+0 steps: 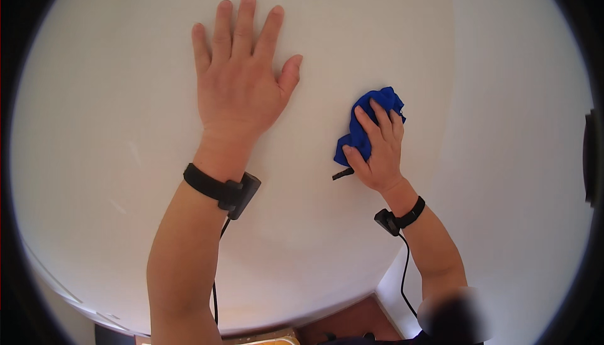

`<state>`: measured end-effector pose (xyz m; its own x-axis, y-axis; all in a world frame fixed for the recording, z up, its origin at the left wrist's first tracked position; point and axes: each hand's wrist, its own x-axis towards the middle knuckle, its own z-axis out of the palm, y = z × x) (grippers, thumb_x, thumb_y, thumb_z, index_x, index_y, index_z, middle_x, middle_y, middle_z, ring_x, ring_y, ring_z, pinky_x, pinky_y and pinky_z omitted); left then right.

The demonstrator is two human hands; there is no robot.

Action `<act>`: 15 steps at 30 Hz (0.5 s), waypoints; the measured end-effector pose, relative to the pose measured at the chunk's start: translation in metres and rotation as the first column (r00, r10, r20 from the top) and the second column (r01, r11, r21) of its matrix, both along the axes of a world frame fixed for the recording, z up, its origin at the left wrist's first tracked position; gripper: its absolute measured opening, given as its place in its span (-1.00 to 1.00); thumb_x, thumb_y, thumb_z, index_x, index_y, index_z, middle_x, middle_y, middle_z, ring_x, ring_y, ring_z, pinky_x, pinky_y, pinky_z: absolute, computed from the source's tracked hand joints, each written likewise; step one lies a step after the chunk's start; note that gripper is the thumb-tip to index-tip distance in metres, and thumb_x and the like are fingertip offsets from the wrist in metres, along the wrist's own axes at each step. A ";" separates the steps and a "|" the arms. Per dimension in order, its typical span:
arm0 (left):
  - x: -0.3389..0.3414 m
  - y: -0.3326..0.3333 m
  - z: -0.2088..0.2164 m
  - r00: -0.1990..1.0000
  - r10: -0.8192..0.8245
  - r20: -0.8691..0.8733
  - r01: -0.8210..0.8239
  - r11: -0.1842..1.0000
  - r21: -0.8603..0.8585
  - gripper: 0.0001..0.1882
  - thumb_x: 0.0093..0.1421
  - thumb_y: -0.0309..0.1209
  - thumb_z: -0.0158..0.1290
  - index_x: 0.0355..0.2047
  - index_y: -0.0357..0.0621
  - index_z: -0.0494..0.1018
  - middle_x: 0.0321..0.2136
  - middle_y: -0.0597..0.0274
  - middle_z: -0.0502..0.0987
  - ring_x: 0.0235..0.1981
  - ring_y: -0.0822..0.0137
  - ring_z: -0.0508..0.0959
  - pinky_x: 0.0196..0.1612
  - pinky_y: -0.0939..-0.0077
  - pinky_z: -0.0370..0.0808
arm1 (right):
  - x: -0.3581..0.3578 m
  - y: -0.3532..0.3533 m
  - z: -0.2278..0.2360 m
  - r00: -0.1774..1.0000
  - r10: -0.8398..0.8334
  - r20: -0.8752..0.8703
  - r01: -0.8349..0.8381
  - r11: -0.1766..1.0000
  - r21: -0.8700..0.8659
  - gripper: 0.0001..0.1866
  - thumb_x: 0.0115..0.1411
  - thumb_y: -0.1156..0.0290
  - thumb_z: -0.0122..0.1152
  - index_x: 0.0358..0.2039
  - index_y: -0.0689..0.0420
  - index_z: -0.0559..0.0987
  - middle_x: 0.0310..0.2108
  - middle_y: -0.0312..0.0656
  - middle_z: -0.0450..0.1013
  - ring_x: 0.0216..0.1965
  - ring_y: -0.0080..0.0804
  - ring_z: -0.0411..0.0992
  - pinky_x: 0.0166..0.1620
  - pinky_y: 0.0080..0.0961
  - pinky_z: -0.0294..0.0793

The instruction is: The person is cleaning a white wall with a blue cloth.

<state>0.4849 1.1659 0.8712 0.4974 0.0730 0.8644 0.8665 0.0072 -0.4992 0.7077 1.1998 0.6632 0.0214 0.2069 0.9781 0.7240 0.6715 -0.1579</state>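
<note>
My left hand point(240, 87) lies flat on a broad cream-white surface point(302, 231), its fingers stretched and spread, with nothing held. To the right and a little lower, my right hand point(380, 150) grips a bunched blue cloth point(362, 132) and presses it against the same surface. The fingers bend over the cloth, and part of it is hidden under the palm. Beside the right thumb, a short black strip point(342, 174) sticks out below the cloth; its kind cannot be made out.
Each wrist wears a black strap with a small device, the left device point(244, 195) and the right device point(386, 221), trailing thin cables. A paler wall point(516, 156) meets the surface on the right. A reddish-brown patch point(349, 323) shows at the bottom. A dark object point(589, 156) stands at the right rim.
</note>
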 end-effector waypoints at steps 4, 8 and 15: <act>0.005 -0.012 -0.015 1.000 -0.009 -0.009 0.009 0.999 0.052 -0.32 0.42 0.08 0.17 0.47 0.18 0.47 0.50 0.09 0.41 0.53 -0.11 0.33 0.52 -0.35 0.22 | 0.001 0.000 0.007 0.998 0.038 -0.052 -0.030 0.988 0.151 -0.31 0.24 0.12 0.46 0.36 0.05 0.60 0.44 0.14 0.39 0.35 0.30 0.28 0.47 0.19 0.16; 0.000 -0.013 -0.034 1.000 -0.011 -0.020 0.012 0.997 0.076 -0.34 0.45 0.10 0.14 0.47 0.18 0.47 0.49 0.11 0.42 0.52 -0.09 0.35 0.51 -0.34 0.25 | 0.015 0.005 0.019 1.000 0.006 -0.012 -0.004 0.987 0.163 -0.37 0.30 0.17 0.42 0.35 0.07 0.61 0.43 0.12 0.42 0.37 0.31 0.30 0.48 0.15 0.20; 0.008 0.026 -0.049 0.996 0.073 -0.045 -0.067 0.991 0.116 -0.36 0.48 0.11 0.11 0.48 0.23 0.45 0.49 0.12 0.42 0.52 -0.07 0.35 0.51 -0.34 0.26 | 0.032 0.041 -0.050 0.997 0.066 -0.049 -0.062 0.994 0.085 -0.40 0.35 0.17 0.36 0.36 0.11 0.61 0.43 0.13 0.42 0.39 0.34 0.30 0.49 0.13 0.21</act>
